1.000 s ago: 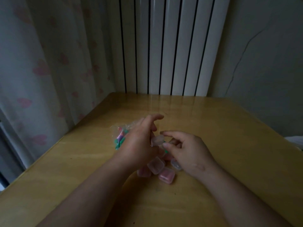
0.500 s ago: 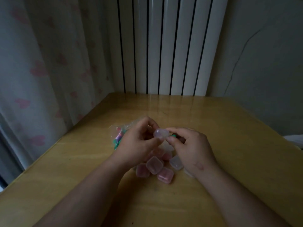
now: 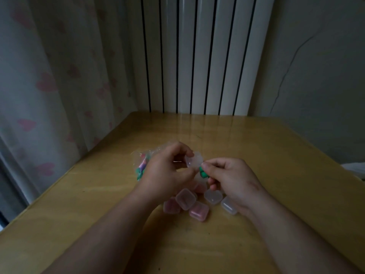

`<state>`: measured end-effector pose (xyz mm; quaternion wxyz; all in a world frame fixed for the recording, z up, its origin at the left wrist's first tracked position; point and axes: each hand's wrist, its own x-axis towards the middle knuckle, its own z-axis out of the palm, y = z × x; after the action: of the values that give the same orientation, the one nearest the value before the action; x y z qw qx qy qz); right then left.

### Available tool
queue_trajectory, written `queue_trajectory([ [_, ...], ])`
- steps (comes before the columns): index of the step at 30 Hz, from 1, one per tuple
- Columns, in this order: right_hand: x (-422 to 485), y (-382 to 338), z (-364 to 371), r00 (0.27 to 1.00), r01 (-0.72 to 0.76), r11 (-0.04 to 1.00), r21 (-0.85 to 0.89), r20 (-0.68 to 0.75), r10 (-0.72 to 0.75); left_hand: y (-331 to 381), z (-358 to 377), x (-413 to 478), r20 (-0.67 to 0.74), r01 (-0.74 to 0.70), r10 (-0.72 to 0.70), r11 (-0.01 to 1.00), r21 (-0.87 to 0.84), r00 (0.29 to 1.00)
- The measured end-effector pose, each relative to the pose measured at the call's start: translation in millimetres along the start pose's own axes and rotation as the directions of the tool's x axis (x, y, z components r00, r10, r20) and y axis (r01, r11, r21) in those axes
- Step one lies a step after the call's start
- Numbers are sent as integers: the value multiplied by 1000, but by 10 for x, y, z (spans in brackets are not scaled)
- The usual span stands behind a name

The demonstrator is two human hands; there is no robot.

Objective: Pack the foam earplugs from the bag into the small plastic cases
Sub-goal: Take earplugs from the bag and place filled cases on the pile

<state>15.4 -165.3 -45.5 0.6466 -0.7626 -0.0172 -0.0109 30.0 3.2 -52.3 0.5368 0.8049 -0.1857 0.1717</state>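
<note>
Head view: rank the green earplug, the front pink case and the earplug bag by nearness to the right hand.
1. green earplug, pinched by the right hand.
2. pink case, on the table, front.
3. bag, behind the left hand, which holds a clear case.

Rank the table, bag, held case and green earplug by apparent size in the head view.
1. table
2. bag, partly hidden behind the left hand
3. held case
4. green earplug, only partly visible
</note>
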Motion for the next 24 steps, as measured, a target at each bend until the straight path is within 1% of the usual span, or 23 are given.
queue_trajectory([
  [4, 4, 2, 6, 1000, 6, 999, 40, 2, -6, -26, -10, 5, -44, 3, 1, 996, 94, 999],
  [6, 8, 7, 14, 1000, -2, 999, 48, 14, 1, -11, -24, -4, -32, -4, 9, 991, 134, 999],
  [10, 0, 25, 18, 993, -47, 991, 126, 115, 33, 23, -25, -18, -13, -26, 29, 982, 189, 999],
  [13, 0, 30, 6, 992, -14, 996, 87, 130, 2, 39, -41, -23, 15, -19, 16, 976, 218, 1000],
  [17, -4, 28, 31, 994, 17, 1000, -23, 108, -14, 4, -45, -12, -2, -22, 23, 977, 214, 1000],
  [20, -18, 12, 49, 997, 8, 999, -35, 82, -5, -34, -41, -3, -3, -20, 21, 982, 187, 1000],
  [22, -36, -2, 53, 997, 13, 1000, -27, 78, -11, -55, -61, 2, 48, -28, 21, 987, 157, 999],
  [24, -40, -7, 56, 997, 46, 997, -62, 69, -42, -57, -81, 8, 124, -59, 38, 983, 175, 992],
])
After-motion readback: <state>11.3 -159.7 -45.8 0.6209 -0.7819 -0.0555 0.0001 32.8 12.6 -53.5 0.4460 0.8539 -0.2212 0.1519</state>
